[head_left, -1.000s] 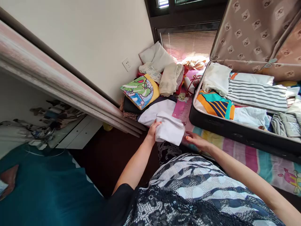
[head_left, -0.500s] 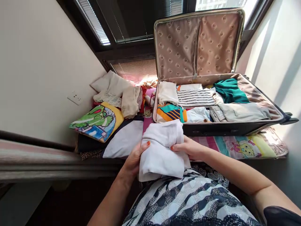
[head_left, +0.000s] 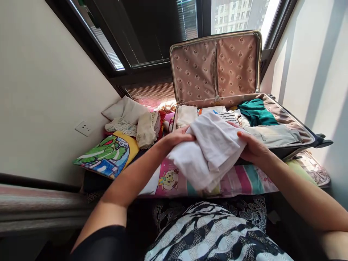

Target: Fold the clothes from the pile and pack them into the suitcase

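Both my hands hold a folded white garment (head_left: 209,150) in the air, just in front of the open suitcase (head_left: 288,146). My left hand (head_left: 176,138) grips its left edge with the fingers closed over the cloth. My right hand (head_left: 251,146) supports its right side, with the fingers tucked under it. The lower end of the garment hangs loose over the striped blanket (head_left: 244,179). Folded clothes fill the suitcase: a green piece (head_left: 255,112), a grey one (head_left: 274,135) and a cream one (head_left: 186,115).
The suitcase lid (head_left: 214,69) stands upright against the window. To the left lies a pile of cloths and a cartoon-print cushion (head_left: 108,156) by the wall, near a wall socket (head_left: 83,128). A wooden rail (head_left: 32,204) runs along the lower left.
My hands lifted the white garment from my lap up and forward toward the suitcase. It has partly loosened. My view turned right and up from the left pile.
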The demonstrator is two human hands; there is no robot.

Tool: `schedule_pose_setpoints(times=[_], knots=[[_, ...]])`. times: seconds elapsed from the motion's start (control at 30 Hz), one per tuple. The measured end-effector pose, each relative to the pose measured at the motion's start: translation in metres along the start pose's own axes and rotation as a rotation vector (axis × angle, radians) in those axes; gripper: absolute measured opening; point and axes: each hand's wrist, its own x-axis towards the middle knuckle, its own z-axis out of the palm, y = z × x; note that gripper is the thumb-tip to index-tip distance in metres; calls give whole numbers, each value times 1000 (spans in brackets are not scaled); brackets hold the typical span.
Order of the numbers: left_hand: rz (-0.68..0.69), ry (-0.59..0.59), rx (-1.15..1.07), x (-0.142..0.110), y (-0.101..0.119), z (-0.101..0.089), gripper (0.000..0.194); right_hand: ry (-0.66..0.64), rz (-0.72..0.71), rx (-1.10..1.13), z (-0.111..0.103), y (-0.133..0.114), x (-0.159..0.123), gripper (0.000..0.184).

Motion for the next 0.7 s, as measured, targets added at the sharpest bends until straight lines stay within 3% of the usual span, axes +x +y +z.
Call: schedule_pose_setpoints(times=[0.1, 0.23, 0.3, 0.4, 0.47, 0.53, 0.57, 0.7], knots=[[14, -18, 142, 73, 34, -8, 52, 69, 45, -16, -23, 0, 29, 75], [178, -21, 440, 173, 60, -8, 37, 130, 151, -14, -48, 0, 71, 65], [227, -50, 574, 222, 70, 1, 34, 167, 175, -15, -59, -1, 95, 60], [195, -92, 798, 287, 79, 26, 54, 252, 146, -74, -76, 3, 130, 62], [235, 19, 1018, 317, 72, 43, 71, 293, 132, -233, -93, 8, 151, 67], [314, 172, 1254, 333, 51, 55, 76, 304, 117, -512, -115, 14, 168, 73], [330, 181, 1355, 337, 37, 58, 77, 297, 95, -671, -126, 17, 176, 77], [190, -138, 1517, 327, -30, 52, 81, 187, -36, -1142, -158, 31, 204, 96]])
